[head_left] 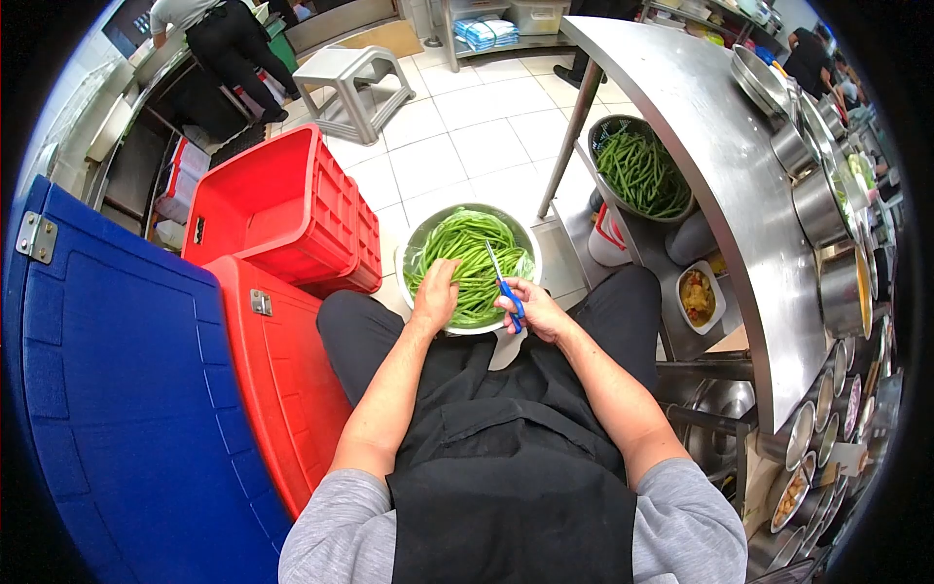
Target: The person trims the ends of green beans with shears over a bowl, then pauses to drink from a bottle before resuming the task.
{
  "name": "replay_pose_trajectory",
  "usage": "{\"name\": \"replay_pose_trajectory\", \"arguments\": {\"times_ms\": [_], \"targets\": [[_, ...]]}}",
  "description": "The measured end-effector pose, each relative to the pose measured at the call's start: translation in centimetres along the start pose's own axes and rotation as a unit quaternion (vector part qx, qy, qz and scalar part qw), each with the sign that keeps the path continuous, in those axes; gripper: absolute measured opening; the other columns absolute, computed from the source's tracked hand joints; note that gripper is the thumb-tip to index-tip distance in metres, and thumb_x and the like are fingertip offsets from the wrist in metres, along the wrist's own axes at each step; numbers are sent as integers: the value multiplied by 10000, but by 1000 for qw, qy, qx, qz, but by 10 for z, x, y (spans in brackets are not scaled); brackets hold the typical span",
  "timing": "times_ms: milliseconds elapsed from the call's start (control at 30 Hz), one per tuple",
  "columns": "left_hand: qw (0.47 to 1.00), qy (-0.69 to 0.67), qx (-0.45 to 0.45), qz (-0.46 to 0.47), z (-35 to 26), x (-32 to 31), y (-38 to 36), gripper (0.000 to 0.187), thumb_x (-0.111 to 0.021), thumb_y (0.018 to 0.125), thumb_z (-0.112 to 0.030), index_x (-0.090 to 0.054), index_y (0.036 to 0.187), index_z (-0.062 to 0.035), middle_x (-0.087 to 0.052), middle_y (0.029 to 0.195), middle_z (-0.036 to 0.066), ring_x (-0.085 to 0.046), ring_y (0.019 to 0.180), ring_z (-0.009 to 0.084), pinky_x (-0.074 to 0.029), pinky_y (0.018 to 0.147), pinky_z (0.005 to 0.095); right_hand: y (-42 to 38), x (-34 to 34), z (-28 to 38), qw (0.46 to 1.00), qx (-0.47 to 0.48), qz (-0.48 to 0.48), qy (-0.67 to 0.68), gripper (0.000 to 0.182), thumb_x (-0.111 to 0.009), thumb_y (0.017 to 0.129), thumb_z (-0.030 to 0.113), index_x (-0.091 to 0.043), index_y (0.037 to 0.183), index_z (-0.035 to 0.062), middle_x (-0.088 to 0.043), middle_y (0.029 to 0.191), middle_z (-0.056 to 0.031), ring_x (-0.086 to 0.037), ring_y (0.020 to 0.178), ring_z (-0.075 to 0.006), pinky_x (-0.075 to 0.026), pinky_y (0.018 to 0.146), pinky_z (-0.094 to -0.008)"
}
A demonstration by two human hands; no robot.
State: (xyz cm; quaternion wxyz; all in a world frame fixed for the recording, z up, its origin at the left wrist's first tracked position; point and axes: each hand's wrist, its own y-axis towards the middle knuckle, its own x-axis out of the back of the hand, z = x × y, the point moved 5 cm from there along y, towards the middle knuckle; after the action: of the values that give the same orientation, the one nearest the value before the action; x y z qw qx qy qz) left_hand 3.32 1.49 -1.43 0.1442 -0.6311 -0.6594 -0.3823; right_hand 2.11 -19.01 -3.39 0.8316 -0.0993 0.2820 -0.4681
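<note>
A round bowl point(402, 263) between my knees is full of long green beans point(472, 248), with a clear plastic sheet showing at its edge. Over the left part of the beans is my left hand point(435, 294), its fingers drawn together on some of them; the exact beans in its grasp are hard to make out. My right hand point(538, 311) is wrapped round the blue handles of a pair of scissors point(510, 298) at the bowl's right side. The scissor blades point up and away, over the beans.
Left of me stand a red crate point(282, 209), a red lidded box point(277, 370) and a large blue box point(136, 389). At right is a steel table point(681, 88), with a basket of green beans point(642, 170) and a food tub point(700, 297) below. A grey stool point(355, 88) and another person point(229, 44) are farther off.
</note>
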Motion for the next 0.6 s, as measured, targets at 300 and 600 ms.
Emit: {"name": "replay_pose_trajectory", "arguments": {"times_ms": [300, 600], "targets": [[652, -684, 319, -69, 37, -32, -10, 97, -531, 929, -77, -513, 1023, -92, -570, 883, 91, -471, 641, 128, -395, 506, 260, -3, -13, -9, 997, -61, 23, 46, 468, -665, 928, 319, -459, 1300, 124, -622, 992, -51, -647, 676, -163, -574, 578, -326], [574, -754, 312, -72, 29, -38, -7, 119, -498, 872, -3, -517, 966, -74, -583, 873, 125, -510, 643, 160, -439, 532, 291, -4, -21, -14, 996, -56, 57, 43, 451, -644, 941, 331, -456, 1300, 133, -616, 1016, -64, -649, 705, -167, -586, 609, -342]]}}
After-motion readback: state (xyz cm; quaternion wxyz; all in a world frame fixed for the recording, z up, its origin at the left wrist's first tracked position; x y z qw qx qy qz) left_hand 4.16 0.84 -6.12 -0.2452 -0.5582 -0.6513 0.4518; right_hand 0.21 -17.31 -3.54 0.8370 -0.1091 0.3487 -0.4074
